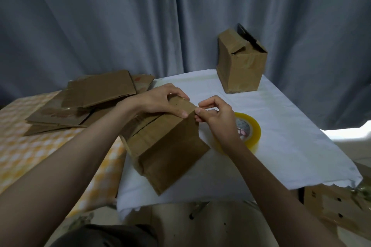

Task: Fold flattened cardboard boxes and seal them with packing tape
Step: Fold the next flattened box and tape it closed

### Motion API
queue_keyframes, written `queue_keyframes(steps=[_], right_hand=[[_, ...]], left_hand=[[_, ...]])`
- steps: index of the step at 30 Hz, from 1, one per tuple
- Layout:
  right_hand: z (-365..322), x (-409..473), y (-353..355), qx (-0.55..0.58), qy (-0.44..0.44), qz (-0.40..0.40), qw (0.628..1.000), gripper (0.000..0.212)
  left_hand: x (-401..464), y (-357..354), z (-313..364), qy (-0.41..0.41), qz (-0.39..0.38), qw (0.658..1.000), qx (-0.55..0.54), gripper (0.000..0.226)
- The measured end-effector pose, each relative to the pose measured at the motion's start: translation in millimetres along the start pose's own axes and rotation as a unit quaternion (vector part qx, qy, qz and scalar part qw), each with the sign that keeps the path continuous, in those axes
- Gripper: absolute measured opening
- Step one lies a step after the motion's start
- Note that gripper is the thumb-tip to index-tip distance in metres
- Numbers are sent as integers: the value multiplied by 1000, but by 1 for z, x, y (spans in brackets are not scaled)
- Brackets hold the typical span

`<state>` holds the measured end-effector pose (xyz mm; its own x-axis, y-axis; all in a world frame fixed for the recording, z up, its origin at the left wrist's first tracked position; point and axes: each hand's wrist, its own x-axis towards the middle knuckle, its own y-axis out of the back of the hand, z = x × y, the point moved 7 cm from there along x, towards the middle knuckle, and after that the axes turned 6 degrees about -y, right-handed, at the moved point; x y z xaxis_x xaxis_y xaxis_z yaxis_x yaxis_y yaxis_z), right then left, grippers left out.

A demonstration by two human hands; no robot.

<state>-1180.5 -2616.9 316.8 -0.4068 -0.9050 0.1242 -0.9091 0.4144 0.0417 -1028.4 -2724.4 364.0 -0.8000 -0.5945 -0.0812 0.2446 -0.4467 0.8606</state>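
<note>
Head view: my left hand (160, 100) grips the far top edge of the cardboard box (166, 146), fingers curled over the flaps and thumb pressed near the corner. My right hand (212, 114) pinches what appears to be the free end of clear tape at that same corner, though the strip itself is too transparent to confirm. The box stands on the white cloth (291, 130), its top seam partly gapped. The roll of packing tape (248, 131) lies flat just beside the box, behind my right wrist.

Step in hand, by my judgement: sealing the top seam. Next move calls for holding the flaps closed, then pressing the tape down over the edge.

Further out: a stack of flattened boxes (90, 100) to the left, and an assembled box (241, 62) at the far edge.
</note>
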Motion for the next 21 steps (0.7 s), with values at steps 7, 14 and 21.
queue_keyframes(steps=[7, 14, 21], right_hand=[[-6, -9, -11, -86, 2, 8, 996, 30], [4, -44, -47, -85, -179, -183, 963, 46], [5, -43, -52, 23, -248, -177, 952, 29]], left_hand=[[9, 27, 5, 75, 201, 975, 62, 53], [14, 28, -22, 181, 289, 940, -24, 58], [9, 28, -41, 200, 324, 924, -22, 55]])
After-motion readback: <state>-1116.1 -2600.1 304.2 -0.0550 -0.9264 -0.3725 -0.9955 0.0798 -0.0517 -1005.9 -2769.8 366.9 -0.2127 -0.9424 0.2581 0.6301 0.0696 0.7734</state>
